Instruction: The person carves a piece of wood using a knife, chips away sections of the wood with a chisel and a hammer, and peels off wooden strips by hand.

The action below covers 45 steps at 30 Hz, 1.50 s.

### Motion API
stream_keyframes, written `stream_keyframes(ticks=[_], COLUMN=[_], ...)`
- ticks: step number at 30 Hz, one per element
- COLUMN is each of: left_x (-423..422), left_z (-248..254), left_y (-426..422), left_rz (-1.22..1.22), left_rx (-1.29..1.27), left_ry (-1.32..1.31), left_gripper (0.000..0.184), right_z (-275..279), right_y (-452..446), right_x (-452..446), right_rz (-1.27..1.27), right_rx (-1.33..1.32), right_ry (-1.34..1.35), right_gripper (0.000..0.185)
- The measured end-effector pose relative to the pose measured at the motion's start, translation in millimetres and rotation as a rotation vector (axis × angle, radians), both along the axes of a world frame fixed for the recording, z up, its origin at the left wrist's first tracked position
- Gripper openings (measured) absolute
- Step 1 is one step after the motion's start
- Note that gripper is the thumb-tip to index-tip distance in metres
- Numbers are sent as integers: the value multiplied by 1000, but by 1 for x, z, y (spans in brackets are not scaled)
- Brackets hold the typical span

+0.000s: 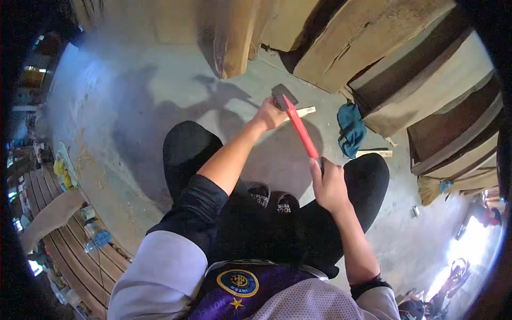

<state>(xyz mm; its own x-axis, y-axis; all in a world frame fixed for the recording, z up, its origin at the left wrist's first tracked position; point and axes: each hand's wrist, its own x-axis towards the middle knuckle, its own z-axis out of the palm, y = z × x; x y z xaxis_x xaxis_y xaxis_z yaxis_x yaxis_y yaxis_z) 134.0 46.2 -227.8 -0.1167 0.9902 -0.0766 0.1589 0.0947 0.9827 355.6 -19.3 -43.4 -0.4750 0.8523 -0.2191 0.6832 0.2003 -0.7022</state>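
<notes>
My right hand is wrapped round the lower end of a hammer with a red handle. Its dark, blocky head is at the upper end, right by my left hand. The fingers of the left hand are curled closed against the lower left side of the head; what they grip is partly hidden. Just right of those fingers, a short pale wooden stick shows from behind the handle. Whether the left hand holds it, I cannot tell.
Large wooden slabs lean at the upper right, above the concrete floor. A dark teal cloth and another pale stick lie right of my knees. A slatted wooden bench with a plastic bottle stands at the left.
</notes>
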Motion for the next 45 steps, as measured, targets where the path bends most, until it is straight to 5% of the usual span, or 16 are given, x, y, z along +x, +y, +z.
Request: stream_keyframes(ticks=[4,5,9,14,16,20,25,28,32,36,45], left_x=[-3,-7,-3,-4,-4,3,10,13,28,38,41], left_z=[-26,-28,-9,-11,7,22,18,25,27,8,3], left_y=[15,13,9,15,17,20,27,30,37,53,63], left_rz=[-19,-43,58,71,104,121,141,144,140,170,179], left_rx=[58,-44,-1,-129,-136,15,85,118,100,155,180], left_ry=[-409,-131,98,65,156,169,135,124,97,107,138], left_gripper=[20,21,25,27,27,24,26,26,26,23,23], right_z=[32,25,-1,9,-13,-37,-154,-240,-219,-178,-229], right_y=[-1,-8,-5,4,21,63,73,75,65,71,77], right_x=[-3,2,3,19,18,2,-2,10,3,5,26], right_rz=[-16,-79,-68,-207,-275,-448,-387,-265,-294,-288,-280], right_rx=[-52,11,74,-99,-66,-583,-693,-664,-368,-415,-161], right_ry=[30,90,-28,73,190,176,201,-26,-281,-335,-303], right_gripper=[36,38,40,50,53,53,53,63,65,67,70])
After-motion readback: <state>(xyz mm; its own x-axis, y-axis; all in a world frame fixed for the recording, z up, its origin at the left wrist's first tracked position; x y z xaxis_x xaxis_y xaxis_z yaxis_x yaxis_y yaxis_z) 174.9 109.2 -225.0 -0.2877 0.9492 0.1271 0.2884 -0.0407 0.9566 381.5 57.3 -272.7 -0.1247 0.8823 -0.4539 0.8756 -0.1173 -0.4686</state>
